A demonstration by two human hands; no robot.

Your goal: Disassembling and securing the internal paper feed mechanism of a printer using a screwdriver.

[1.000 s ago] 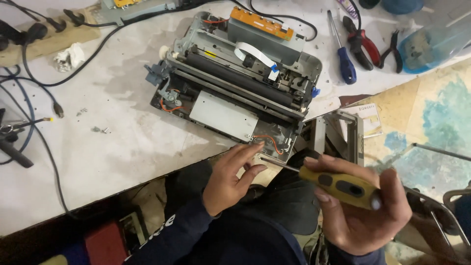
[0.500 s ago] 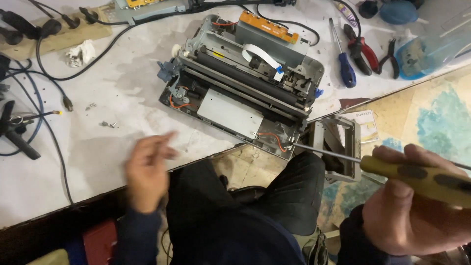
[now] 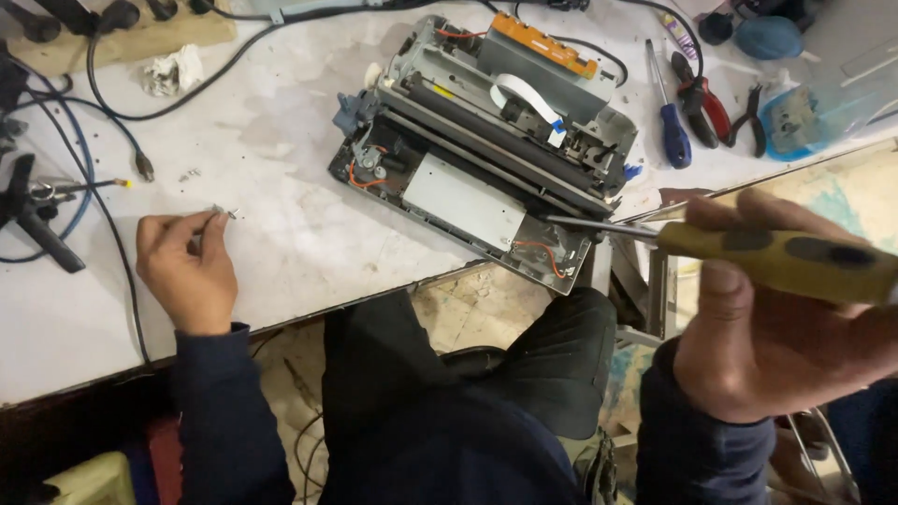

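The right hand is closed in a full grip round the yellow handle of a screwdriver, whose thin shaft runs left with its tip at the near right corner of the opened printer. The left hand rests on the white bench, well apart from the printer, thumb and forefinger pinched on what looks like a small screw, though it is too tiny to be sure. Black cables lie just left of that hand. Beyond the printer sit a blue-handled screwdriver and red pliers.
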